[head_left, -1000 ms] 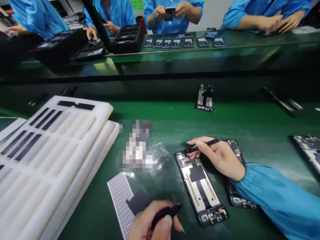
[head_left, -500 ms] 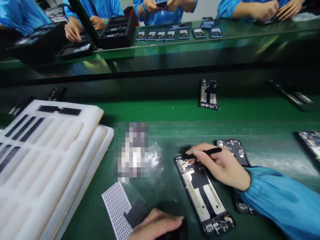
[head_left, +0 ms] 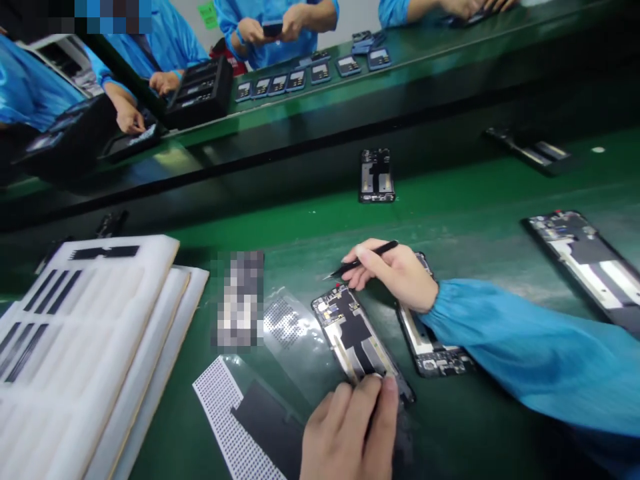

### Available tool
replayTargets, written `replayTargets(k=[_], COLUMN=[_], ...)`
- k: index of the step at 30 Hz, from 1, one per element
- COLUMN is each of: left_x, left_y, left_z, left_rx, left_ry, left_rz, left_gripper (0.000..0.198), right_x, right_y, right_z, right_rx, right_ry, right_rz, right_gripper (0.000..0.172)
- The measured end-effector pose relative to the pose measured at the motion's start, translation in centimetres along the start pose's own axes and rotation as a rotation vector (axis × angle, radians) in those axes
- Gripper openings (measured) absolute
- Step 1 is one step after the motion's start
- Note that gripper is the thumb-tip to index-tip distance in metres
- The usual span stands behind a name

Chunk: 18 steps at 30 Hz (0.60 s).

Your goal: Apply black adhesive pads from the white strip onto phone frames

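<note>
Green matting covers the bench [head_left: 475, 220], and past its far edge a second green line runs where people in blue smocks handle small devices.

Near the front edge of the bench, about midway along it, lies an opened phone [head_left: 357, 337] with its back off, black shielding and pale strips showing. The left hand [head_left: 350, 433] comes up from the front edge and rests its fingertips on the near end of that phone, fingers curled together and pressing down; whether anything is pinched beneath them cannot be told. The right hand [head_left: 395, 273], in a blue sleeve, hovers just beyond the far end of the phone, closed in a pen grip on black tweezers [head_left: 360, 261] whose tip points toward the left edge, clear of the phone.

A second opened phone [head_left: 433, 347] lies just to the right, partly under the right wrist. Toward the left, a clear sheet carries a white perforated card [head_left: 225, 413] with a black patch [head_left: 265, 420] on it. Stacked white foam trays [head_left: 100, 347] with black strips in their slots fill the front left corner. Two more opened phones lie farther off, one [head_left: 377, 175] toward the far edge, one [head_left: 585, 257] at the right edge.
</note>
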<state>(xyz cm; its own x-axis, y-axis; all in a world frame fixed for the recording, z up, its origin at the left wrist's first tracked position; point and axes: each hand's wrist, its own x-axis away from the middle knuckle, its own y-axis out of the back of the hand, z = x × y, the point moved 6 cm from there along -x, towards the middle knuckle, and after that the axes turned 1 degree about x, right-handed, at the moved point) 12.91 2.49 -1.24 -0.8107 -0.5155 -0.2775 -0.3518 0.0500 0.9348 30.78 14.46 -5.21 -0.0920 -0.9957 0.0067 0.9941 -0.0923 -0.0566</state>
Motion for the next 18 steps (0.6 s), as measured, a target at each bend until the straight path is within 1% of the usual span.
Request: replayTargets(k=[2,4,7,10,16,18], left_x=[-0.3,-0.1,0.3,0.5,0.5,0.3], left_y=[-0.8,-1.3,-1.4,-1.4,-1.9,-2.0], left_z=[-0.6,-0.8,-0.7,-0.7,-0.7,-0.3], left_rx=[0.02,0.028,0.026,0.05,0.056,0.054], left_ry=[-0.038,-0.046,-0.044,-0.046,-0.092,-0.067], left_rz=[0.016,0.043,0.062,0.07,0.131,0.182], left_gripper=[0.046,0.044,0.044,0.054,0.066,0.066], right_x=[-0.2,-0.3,-0.5,-0.7,-0.6,-0.6], right_y=[-0.1,-0.3,-0.5,-0.7,-1.2,-1.4], right_z=[-0.2,-0.4,-0.5,-0.6,-0.8,-0.9], right_rx=[-0.035,-0.061,-0.081,-0.076,-0.026,-0.003], right_ry=[-0.023,-0.038,-0.063,-0.084,-0.099,-0.104], right_rz=[0.022,0.049,0.069,0.076,0.08,0.087], right_gripper=[0.044,0.041,0.031,0.022,0.017,0.018])
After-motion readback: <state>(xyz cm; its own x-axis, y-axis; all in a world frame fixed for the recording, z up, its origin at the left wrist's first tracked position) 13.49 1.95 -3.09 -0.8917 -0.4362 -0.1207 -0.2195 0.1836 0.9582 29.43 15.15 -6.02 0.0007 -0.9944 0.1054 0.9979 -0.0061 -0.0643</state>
